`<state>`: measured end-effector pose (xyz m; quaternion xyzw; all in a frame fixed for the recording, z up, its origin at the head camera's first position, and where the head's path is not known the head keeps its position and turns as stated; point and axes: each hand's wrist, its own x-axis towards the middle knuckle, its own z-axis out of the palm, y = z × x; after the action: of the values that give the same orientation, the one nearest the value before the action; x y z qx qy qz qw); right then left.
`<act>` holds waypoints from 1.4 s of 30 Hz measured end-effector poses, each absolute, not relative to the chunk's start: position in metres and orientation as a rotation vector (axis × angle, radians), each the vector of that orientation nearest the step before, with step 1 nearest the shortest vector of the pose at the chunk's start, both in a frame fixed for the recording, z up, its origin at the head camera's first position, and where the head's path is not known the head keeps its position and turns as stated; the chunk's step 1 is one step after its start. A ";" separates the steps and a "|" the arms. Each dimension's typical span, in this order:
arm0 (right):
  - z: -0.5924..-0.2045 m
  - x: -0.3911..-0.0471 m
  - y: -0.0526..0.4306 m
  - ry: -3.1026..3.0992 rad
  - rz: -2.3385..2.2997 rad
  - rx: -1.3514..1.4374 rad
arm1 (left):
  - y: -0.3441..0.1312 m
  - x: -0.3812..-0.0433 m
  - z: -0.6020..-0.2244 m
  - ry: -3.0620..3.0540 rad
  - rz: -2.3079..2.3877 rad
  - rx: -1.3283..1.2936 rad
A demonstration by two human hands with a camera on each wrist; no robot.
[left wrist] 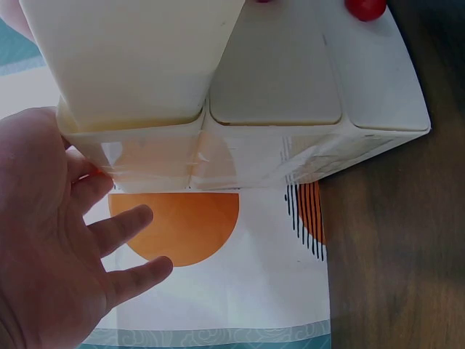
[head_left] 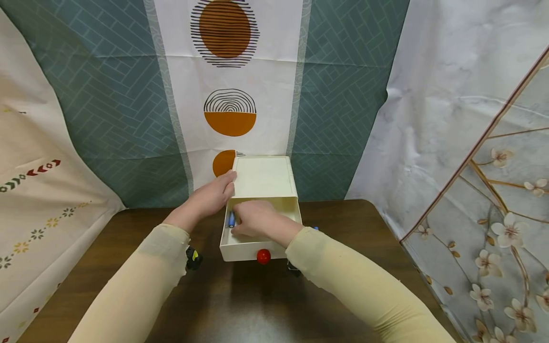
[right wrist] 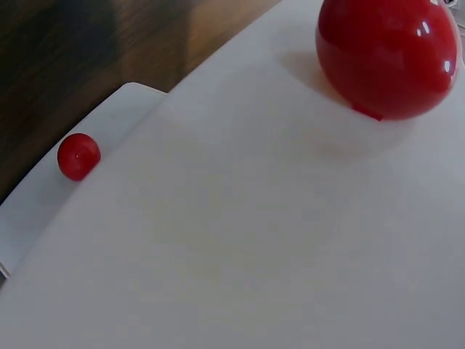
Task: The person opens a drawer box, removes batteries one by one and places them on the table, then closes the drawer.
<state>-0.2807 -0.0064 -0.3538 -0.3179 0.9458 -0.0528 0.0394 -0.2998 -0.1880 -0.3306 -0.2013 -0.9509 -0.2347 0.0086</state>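
A small white drawer unit [head_left: 263,176] stands on the table with its top drawer [head_left: 253,250] pulled out by a red knob [head_left: 263,257]. My left hand [head_left: 210,195] rests against the unit's upper left edge; in the left wrist view its fingers [left wrist: 123,227] are spread and fairly straight beside the casing. Down inside the open drawer is my right hand [head_left: 259,219], thumb and index finger pointing left. Close to these fingertips lies a blue pen-like item [head_left: 231,219], along the drawer's left wall. I cannot tell whether the right fingers pinch anything.
Lower drawers with red knobs [right wrist: 78,156] sit beneath the open one. A small blue object [head_left: 316,228] shows on the brown table [head_left: 343,286] past my right sleeve. Patterned cloths [head_left: 343,95] hang behind and at both sides.
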 end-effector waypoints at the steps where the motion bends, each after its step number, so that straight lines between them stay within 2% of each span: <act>1: -0.355 -0.281 -0.007 2.901 -0.156 -0.980 | -0.188 -0.300 -0.331 -2.971 -0.733 -0.631; 14: -0.369 -0.292 -0.012 2.920 -0.118 -0.991 | -0.190 -0.299 -0.332 -2.969 -0.736 -0.619; 28: -0.333 -0.252 -0.009 2.940 -0.199 -0.930 | -0.191 -0.302 -0.333 -2.975 -0.750 -0.625; 42: -0.334 -0.251 -0.010 2.972 -0.150 -0.969 | -0.188 -0.300 -0.329 -2.981 -0.729 -0.635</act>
<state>-0.2506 -0.0103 -0.3340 -0.3096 0.9496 -0.0479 0.0061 -0.3003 -0.1880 -0.3285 -0.2028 -0.9512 -0.2326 0.0041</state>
